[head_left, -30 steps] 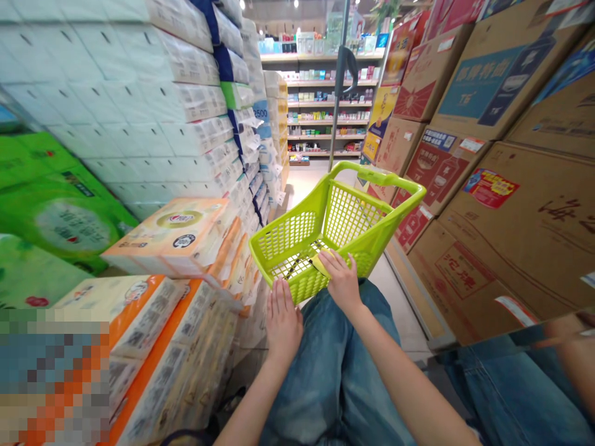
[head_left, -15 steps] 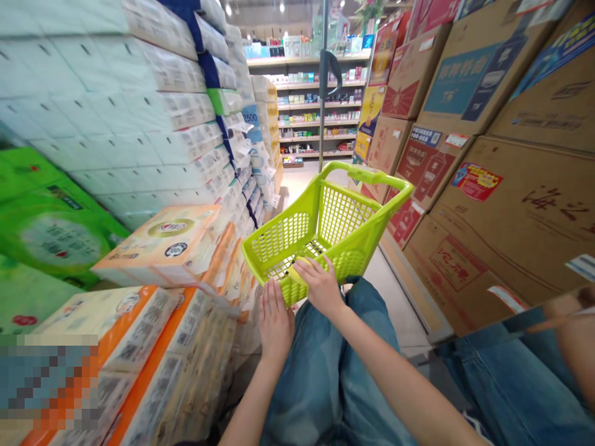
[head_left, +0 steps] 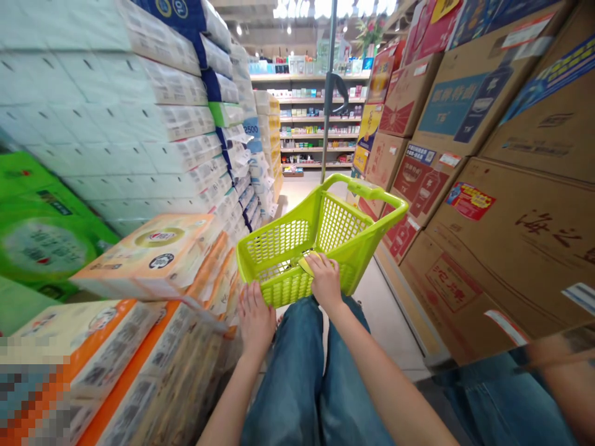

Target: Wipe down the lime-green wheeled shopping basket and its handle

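Note:
A lime-green shopping basket [head_left: 290, 291] with perforated walls and a raised loop handle stands tilted in front of my knees. My left hand [head_left: 258, 319] rests at its near left corner, fingers bent over the rim. On the near long side, my right hand [head_left: 326, 282] is closed on a yellow cloth [head_left: 305, 264], pressing it against the rim. Part of the cloth is hidden under the fingers. The basket's slatted bottom shows through the opening.
Packs of tissue paper [head_left: 153, 241] are stacked close on the left. Cardboard cartons [head_left: 525, 248] form a wall on the right. A metal pole with a grey hook [head_left: 339, 93] rises behind the basket. Another person's arm [head_left: 567, 378] shows at lower right. Stocked shelves [head_left: 302, 124] stand beyond.
My right hand has slid the cloth a little right along the rim. My left hand has moved left and down with the basket corner. The camera view has tilted slightly up.

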A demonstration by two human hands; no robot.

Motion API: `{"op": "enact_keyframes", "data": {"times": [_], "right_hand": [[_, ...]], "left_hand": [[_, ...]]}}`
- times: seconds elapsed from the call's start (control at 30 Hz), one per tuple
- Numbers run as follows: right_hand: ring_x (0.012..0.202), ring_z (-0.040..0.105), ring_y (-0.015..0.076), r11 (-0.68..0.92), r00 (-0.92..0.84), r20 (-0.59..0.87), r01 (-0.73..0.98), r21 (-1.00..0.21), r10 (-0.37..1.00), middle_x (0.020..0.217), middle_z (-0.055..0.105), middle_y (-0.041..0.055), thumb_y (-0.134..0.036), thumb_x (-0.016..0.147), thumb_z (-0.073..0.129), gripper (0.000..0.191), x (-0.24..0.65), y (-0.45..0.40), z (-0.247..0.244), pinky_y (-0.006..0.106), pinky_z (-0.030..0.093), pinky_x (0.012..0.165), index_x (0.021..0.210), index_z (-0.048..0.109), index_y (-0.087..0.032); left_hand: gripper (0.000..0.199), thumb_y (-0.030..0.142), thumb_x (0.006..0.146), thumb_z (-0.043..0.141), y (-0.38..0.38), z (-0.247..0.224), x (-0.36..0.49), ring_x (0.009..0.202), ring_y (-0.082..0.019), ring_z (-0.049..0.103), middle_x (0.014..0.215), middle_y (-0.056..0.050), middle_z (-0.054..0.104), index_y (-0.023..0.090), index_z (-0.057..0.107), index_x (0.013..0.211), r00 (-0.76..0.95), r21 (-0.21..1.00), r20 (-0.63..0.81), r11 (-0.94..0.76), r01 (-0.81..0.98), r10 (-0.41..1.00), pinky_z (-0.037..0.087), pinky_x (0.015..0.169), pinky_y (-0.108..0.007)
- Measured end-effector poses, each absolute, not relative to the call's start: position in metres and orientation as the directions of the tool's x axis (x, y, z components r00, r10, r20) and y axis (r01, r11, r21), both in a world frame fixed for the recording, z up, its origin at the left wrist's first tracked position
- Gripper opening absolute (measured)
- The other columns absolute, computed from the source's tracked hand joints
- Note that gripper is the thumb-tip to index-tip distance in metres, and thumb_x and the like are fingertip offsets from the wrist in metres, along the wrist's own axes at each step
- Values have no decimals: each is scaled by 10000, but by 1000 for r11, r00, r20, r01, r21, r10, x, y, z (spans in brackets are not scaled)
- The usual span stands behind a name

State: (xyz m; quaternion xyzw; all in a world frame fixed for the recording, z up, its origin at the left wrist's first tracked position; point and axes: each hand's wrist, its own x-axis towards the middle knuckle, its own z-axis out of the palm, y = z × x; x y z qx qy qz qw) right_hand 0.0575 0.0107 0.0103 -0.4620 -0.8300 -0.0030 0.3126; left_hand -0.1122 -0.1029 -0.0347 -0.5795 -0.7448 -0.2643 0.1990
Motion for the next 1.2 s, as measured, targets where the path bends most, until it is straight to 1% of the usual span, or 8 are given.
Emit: {"op": "enact_keyframes", "data": {"times": [0.1, 0.23, 0.3, 0.4, 0.5, 0.83, 1.07, 1.2], "right_hand": [[1363, 424, 249, 574, -383, 513, 768, -286, 768, 1406, 601, 75, -35, 808, 474, 577, 55, 18, 9, 410, 293, 1036, 1343, 572, -226], [1356, 429, 243, 582, -396, 498, 755, -302, 771, 1407, 601, 76, -63, 849, 472, 522, 57, 24, 10, 402, 288, 1032, 1336, 578, -218], [1361, 424, 239, 577, -390, 493, 753, -316, 778, 1407, 601, 75, -87, 879, 473, 482, 58, 23, 9, 395, 285, 1034, 1331, 582, -214], [1373, 410, 230, 575, -382, 490, 744, -340, 784, 1406, 603, 68, -106, 909, 469, 458, 59, 20, 9, 387, 284, 1030, 1341, 574, -219], [1371, 412, 226, 580, -374, 497, 726, -369, 783, 1398, 610, 57, -101, 918, 462, 453, 58, 14, 9, 383, 283, 1021, 1336, 577, -230], [1363, 428, 211, 599, -344, 543, 688, -409, 766, 1388, 621, 31, -126, 936, 488, 451, 57, -11, 7, 375, 275, 1002, 1358, 554, -270], [1354, 458, 207, 694, -487, 601, 702, -163, 634, 1400, 616, 29, -103, 924, 487, 491, 83, 13, 3, 436, 167, 1123, 1380, 527, -279], [1389, 434, 200, 624, -474, 602, 780, -51, 642, 1421, 601, 6, -22, 863, 454, 614, 137, 40, 17, 463, 116, 1169, 1409, 500, -299]], "left_hand": [[724, 195, 869, 521, -74, -26, -100, 1487, -394, 255, 1499, -288, 420, -13, 237, 1502, -292, 205, 580, 210, 956, 761, 266, 1187, -588], [830, 164, 832, 522, -28, -14, -73, 1489, -299, 292, 1573, -224, 355, 50, 123, 1552, -3, 185, 550, -118, 976, 835, 294, 1194, -488], [871, 163, 822, 526, -11, -12, -62, 1439, -287, 382, 1548, -228, 394, 51, 75, 1558, 38, 219, 570, -196, 956, 821, 333, 1161, -471], [892, 180, 827, 537, -3, -13, -56, 1223, -285, 572, 1372, -209, 579, 57, 49, 1563, -5, 284, 584, -199, 938, 812, 396, 1073, -469], [880, 203, 842, 541, -8, -16, -59, 1088, -279, 612, 1236, -175, 646, 72, 61, 1568, 1, 291, 575, -205, 934, 818, 413, 1019, -459], [794, 280, 921, 516, -31, -23, -68, 1145, -285, 574, 1299, -184, 604, 75, 100, 1565, 31, 247, 586, -215, 945, 809, 396, 1010, -433], [773, 250, 915, 511, -26, -21, -60, 1161, -291, 567, 1391, -205, 563, 52, 142, 1564, 32, 137, 626, -150, 979, 779, 405, 995, -442], [696, 257, 903, 544, -27, -7, -51, 1152, -295, 574, 1501, -125, 492, 265, 295, 1553, 61, 59, 549, -112, 992, 833, 427, 966, -475]]}}
